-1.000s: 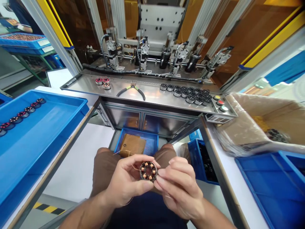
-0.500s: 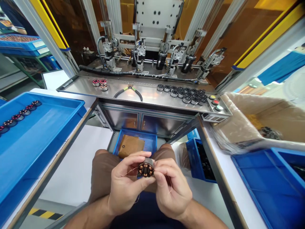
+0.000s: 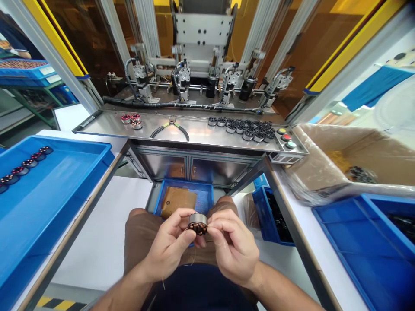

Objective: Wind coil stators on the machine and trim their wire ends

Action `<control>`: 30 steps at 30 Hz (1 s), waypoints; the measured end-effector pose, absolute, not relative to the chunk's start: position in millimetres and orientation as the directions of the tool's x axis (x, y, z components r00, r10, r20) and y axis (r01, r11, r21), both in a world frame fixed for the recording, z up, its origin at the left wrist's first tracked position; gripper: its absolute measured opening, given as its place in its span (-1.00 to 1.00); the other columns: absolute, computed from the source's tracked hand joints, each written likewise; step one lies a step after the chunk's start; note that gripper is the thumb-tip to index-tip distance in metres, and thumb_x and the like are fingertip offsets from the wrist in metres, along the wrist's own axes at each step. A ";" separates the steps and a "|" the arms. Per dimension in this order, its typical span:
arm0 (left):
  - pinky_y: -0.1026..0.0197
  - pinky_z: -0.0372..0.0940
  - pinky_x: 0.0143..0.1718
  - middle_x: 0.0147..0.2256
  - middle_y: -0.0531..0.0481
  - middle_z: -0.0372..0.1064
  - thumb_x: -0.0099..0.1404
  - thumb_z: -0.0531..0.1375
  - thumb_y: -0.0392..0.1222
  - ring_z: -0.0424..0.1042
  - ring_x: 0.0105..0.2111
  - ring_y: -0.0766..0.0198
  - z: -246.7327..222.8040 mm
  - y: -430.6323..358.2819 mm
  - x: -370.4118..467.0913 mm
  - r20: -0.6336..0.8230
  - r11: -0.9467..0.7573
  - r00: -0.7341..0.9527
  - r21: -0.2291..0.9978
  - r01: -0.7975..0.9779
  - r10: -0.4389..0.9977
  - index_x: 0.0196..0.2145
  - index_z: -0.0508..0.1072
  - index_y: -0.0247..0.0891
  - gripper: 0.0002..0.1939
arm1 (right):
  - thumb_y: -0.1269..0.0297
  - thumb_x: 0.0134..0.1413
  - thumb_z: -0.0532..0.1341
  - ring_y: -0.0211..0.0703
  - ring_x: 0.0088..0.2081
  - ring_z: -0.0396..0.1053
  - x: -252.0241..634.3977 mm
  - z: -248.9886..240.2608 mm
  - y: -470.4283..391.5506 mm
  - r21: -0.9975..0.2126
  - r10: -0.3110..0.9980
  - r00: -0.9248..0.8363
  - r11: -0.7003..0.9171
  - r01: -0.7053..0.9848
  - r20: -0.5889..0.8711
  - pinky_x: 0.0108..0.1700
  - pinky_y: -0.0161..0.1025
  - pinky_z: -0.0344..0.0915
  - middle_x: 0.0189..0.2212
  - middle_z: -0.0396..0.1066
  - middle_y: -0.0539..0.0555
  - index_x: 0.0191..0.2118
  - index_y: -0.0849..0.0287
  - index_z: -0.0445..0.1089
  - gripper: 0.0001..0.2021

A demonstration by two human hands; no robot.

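Observation:
My left hand (image 3: pixel 171 246) is closed around a wound motor stator (image 3: pixel 197 219), a grey metal ring with copper coils and black parts inside, held above my lap. Its coil side faces down and toward me. At the stator's right edge, my right hand (image 3: pixel 231 248) has thumb and fingers pinched on a thin copper wire, mostly hidden by the fingertips. Loose fine wire ends (image 3: pixel 163 283) dangle below my left hand.
Cutting pliers (image 3: pixel 170 128) lie on the metal ledge (image 3: pixel 194 140) between a few red-topped stators (image 3: pixel 136 123) and several black-topped ones (image 3: pixel 249 129). A blue tray (image 3: pixel 65 172) stands left. Coloured buttons (image 3: pixel 285 137), a lined carton (image 3: pixel 317 151) and blue bins (image 3: pixel 350 224) are right.
The stator has tipped in my left hand, so its grey outer ring shows more and its coils turn downward. My right hand stays pinched at its right edge. The head view has shifted slightly.

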State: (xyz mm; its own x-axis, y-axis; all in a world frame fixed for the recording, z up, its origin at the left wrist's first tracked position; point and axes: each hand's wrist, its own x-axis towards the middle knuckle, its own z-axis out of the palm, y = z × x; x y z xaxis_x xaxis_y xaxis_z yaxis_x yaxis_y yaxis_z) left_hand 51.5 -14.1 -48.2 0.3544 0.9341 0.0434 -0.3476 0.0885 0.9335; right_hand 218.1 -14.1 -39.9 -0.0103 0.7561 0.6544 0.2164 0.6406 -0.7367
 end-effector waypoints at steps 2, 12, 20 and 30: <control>0.20 0.40 -0.30 -0.36 -0.05 0.48 0.36 0.21 -0.01 0.49 -0.38 0.25 -49.9 -13.8 52.9 0.054 0.104 0.381 0.918 -0.383 0.923 -0.02 0.38 -0.24 -0.67 | 0.60 0.14 0.18 -0.23 -0.41 0.39 219.7 -35.9 -14.3 -0.723 0.750 -0.030 0.647 0.242 0.661 -0.36 -0.28 0.39 -0.47 0.40 0.03 -0.28 0.18 0.41 -0.82; 0.17 0.45 -0.27 0.05 -0.18 0.37 0.35 0.23 -0.11 0.53 -0.24 0.20 -41.6 -10.3 45.8 0.201 0.027 0.412 0.874 -0.484 0.889 -0.12 0.52 -0.16 -0.82 | 0.54 0.19 0.19 -0.26 -0.42 0.40 224.6 -27.2 -15.0 -0.776 0.804 -0.028 0.581 0.246 0.594 -0.36 -0.31 0.36 -0.47 0.41 0.04 -0.34 0.21 0.43 -0.87; -0.04 0.33 0.12 -0.01 -0.08 0.48 0.22 0.37 -0.15 0.39 0.15 -0.04 -39.0 -13.3 48.3 0.252 -0.073 0.272 0.844 -0.532 0.929 -0.19 0.51 -0.11 -0.80 | 0.48 0.21 0.19 -0.23 -0.45 0.39 227.0 -19.4 -12.9 -0.763 0.784 -0.056 0.615 0.198 0.618 -0.41 -0.28 0.39 -0.50 0.41 0.04 -0.34 0.19 0.42 -0.88; 0.27 0.43 -0.32 -0.34 0.00 0.51 0.33 0.26 -0.04 0.55 -0.36 0.28 -43.2 -17.4 57.5 0.061 0.256 0.505 0.806 -0.533 0.861 -0.06 0.30 -0.16 -0.69 | 0.49 0.23 0.18 -0.25 -0.43 0.41 230.9 -22.8 -18.2 -0.657 0.704 -0.107 0.699 0.282 0.702 -0.39 -0.32 0.39 -0.46 0.42 0.05 -0.28 0.20 0.42 -0.90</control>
State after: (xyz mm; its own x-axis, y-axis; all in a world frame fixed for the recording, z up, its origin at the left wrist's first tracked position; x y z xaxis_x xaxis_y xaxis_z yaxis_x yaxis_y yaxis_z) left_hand 57.5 -17.4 -43.2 0.5052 0.8609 0.0609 -0.5333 0.2559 0.8063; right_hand 230.9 -18.2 -22.8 -0.1068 0.7038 0.7023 0.2819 0.6988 -0.6574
